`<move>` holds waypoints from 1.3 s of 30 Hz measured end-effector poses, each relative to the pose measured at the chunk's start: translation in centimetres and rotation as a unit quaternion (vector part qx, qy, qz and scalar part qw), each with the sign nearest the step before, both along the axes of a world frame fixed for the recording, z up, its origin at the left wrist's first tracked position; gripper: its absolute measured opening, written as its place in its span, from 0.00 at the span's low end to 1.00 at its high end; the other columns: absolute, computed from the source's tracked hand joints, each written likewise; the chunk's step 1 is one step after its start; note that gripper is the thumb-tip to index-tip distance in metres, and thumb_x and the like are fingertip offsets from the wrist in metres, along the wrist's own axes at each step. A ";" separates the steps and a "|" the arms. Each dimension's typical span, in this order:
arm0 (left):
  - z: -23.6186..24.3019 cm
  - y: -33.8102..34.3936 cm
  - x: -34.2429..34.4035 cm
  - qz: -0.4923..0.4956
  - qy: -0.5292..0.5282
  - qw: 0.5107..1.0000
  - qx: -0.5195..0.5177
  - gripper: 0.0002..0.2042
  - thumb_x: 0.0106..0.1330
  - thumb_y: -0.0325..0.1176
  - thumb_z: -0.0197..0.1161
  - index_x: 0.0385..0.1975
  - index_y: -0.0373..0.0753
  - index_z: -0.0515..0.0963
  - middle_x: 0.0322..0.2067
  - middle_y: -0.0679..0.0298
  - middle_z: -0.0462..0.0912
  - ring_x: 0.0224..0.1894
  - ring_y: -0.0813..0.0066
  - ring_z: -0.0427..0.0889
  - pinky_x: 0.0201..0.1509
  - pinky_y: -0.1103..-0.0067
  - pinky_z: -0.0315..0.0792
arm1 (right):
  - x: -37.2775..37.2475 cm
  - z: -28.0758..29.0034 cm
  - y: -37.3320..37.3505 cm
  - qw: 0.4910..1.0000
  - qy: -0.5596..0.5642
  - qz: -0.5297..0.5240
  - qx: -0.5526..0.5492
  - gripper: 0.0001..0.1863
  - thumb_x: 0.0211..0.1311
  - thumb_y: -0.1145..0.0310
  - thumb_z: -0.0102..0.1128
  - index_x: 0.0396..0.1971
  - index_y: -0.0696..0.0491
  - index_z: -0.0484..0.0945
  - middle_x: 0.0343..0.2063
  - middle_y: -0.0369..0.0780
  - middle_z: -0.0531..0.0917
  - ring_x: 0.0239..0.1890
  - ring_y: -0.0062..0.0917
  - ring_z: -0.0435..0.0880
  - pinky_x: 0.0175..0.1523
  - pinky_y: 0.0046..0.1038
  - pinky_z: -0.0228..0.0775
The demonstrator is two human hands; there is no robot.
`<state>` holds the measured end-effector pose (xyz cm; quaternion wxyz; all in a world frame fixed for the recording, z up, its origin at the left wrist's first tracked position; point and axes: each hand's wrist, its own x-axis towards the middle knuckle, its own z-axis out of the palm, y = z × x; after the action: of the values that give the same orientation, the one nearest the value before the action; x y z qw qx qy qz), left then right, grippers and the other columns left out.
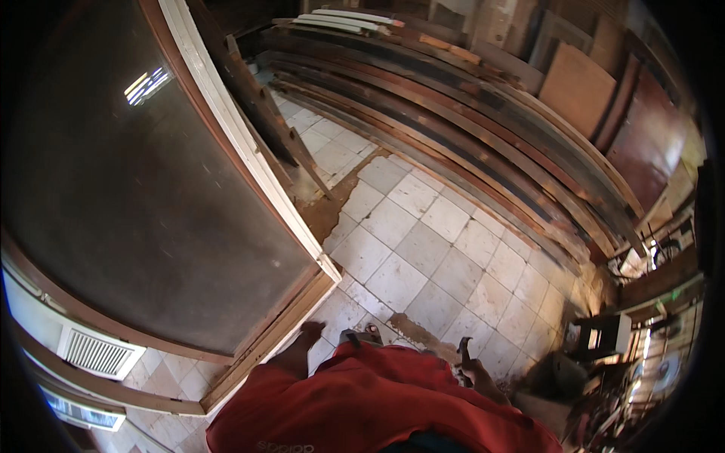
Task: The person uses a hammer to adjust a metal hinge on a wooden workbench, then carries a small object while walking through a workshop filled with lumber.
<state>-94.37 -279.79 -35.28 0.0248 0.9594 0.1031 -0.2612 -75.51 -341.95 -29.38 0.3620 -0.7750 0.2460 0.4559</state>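
Observation:
My right hand [474,371] is closed around a dark hammer [464,346], whose hooked head points up and away from my body. It hangs at my right side, above the tiled floor. My left hand [310,334] is low at my left side, fingers apparently stretched out, with nothing seen in it. Closest to that hand is the lower corner of a large dark panel [151,196] in a wooden frame [272,340]. A pale strip [245,147] runs along the panel's far-right edge. My red shirt hides most of both forearms.
Long wooden planks [423,113] are stacked across the far side. Boards [578,87] lean behind them at the far right. A dark stool-like object [604,336] and clutter stand at the right. A white louvred vent [98,353] shows at the left, and broken tiles [332,211] mark the floor.

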 end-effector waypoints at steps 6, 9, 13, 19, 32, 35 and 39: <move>6.3 8.0 22.9 -0.034 -0.307 0.939 -0.150 0.30 0.54 0.41 0.72 0.59 0.45 0.73 0.55 0.58 0.78 0.51 0.57 0.80 0.51 0.69 0.78 | 10.9 3.1 18.6 0.995 0.030 0.094 -0.004 0.08 0.57 0.72 0.63 0.33 0.60 0.81 0.19 0.43 0.81 0.19 0.30 0.81 0.24 0.34 0.73; 18.7 8.8 33.9 0.480 -0.133 0.687 -0.529 0.28 0.57 0.42 0.71 0.57 0.40 0.73 0.49 0.57 0.82 0.42 0.60 0.84 0.45 0.69 0.80 | 18.5 1.9 23.4 0.995 0.025 0.098 -0.003 0.09 0.56 0.70 0.63 0.32 0.60 0.81 0.19 0.43 0.81 0.19 0.30 0.82 0.24 0.34 0.72; 8.4 17.2 34.4 0.378 -0.151 0.822 -0.398 0.21 0.66 0.45 0.61 0.51 0.36 0.77 0.39 0.57 0.84 0.28 0.65 0.84 0.32 0.70 0.80 | 32.6 0.9 31.1 0.982 0.019 0.186 -0.001 0.10 0.55 0.67 0.65 0.31 0.60 0.81 0.19 0.43 0.81 0.20 0.30 0.82 0.24 0.35 0.72; 7.6 22.8 32.9 0.594 0.012 0.738 -0.319 0.17 0.67 0.45 0.61 0.46 0.39 0.80 0.30 0.61 0.83 0.26 0.71 0.83 0.26 0.73 0.77 | 53.7 1.2 37.9 0.945 -0.009 0.326 -0.030 0.13 0.54 0.63 0.66 0.29 0.59 0.81 0.18 0.43 0.81 0.20 0.29 0.82 0.24 0.36 0.72; 13.8 47.2 61.0 0.675 -0.273 0.348 -0.590 0.23 0.61 0.46 0.69 0.52 0.42 0.78 0.41 0.61 0.83 0.35 0.71 0.82 0.37 0.72 0.76 | 96.2 4.3 88.4 0.793 -0.328 0.512 -0.029 0.22 0.50 0.56 0.74 0.21 0.61 0.77 0.13 0.42 0.77 0.17 0.29 0.78 0.24 0.38 0.67; 22.6 56.4 69.9 0.657 -0.234 0.558 -0.451 0.26 0.63 0.47 0.67 0.57 0.37 0.75 0.47 0.58 0.82 0.43 0.67 0.82 0.46 0.72 0.75 | 95.2 12.8 99.7 0.780 -0.257 0.571 0.001 0.22 0.49 0.57 0.75 0.28 0.62 0.79 0.18 0.42 0.79 0.23 0.31 0.80 0.31 0.38 0.70; 28.3 70.7 79.7 0.571 -0.348 0.614 -0.419 0.25 0.66 0.45 0.63 0.57 0.34 0.74 0.51 0.57 0.80 0.49 0.70 0.80 0.51 0.73 0.74 | 96.2 22.4 112.9 0.757 -0.200 0.619 0.055 0.19 0.44 0.61 0.74 0.31 0.60 0.79 0.22 0.42 0.81 0.27 0.30 0.80 0.35 0.35 0.72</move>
<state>-14.66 -209.06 -7.01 0.6021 0.6111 0.4931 0.1446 20.71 -229.07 -7.00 0.0843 -0.8105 -0.3911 0.4278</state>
